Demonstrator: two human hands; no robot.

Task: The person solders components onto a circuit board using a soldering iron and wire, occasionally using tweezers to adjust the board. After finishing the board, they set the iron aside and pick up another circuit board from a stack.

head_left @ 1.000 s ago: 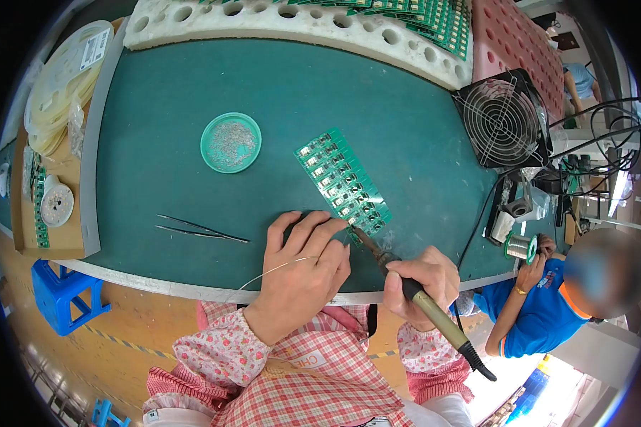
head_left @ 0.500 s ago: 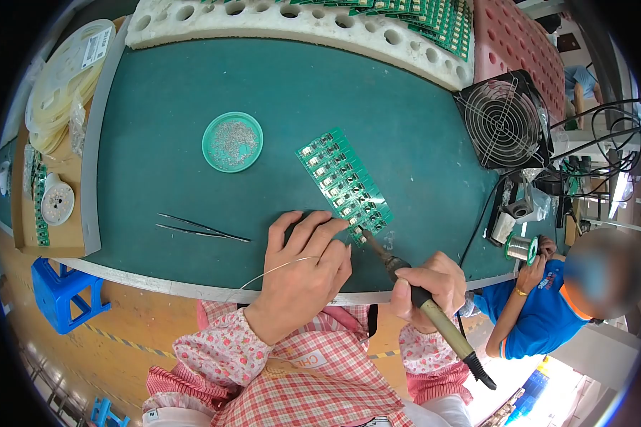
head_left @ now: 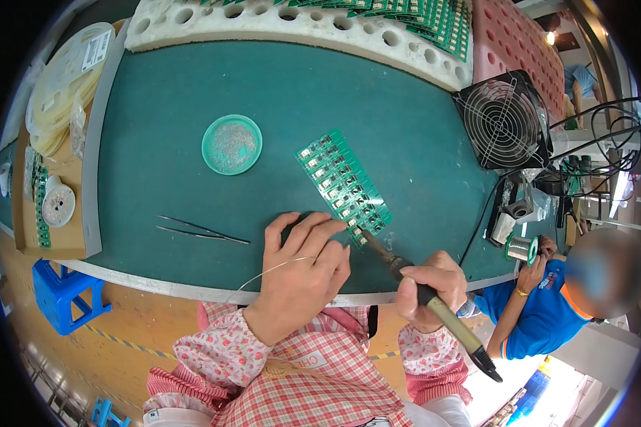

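My right hand (head_left: 438, 288) is wrapped round a soldering iron (head_left: 454, 324), its tip on or just over the lower end of a green circuit board panel (head_left: 343, 186). Rows of small components cover that panel, which lies at an angle on the mat. My left hand (head_left: 303, 274) is closed at the panel's lower left edge, with a thin solder wire (head_left: 271, 269) running across its back and in between the fingers. Its fingertips hide the wire's front end. Left of this hand lie tweezers (head_left: 203, 231), and farther up is a round green dish (head_left: 231, 145) of tiny parts.
A black fan (head_left: 504, 121) stands at the right. Along the back, a white foam block (head_left: 313, 32) holds more circuit boards. A cardboard box (head_left: 71, 242) with reels is at the left. Near a solder spool (head_left: 522, 249), another person in a blue shirt (head_left: 538, 313) sits at the right.
The soldering iron's rear end has swung slightly right and down with my right hand. My left hand and the circuit board panel stay nearly in place.
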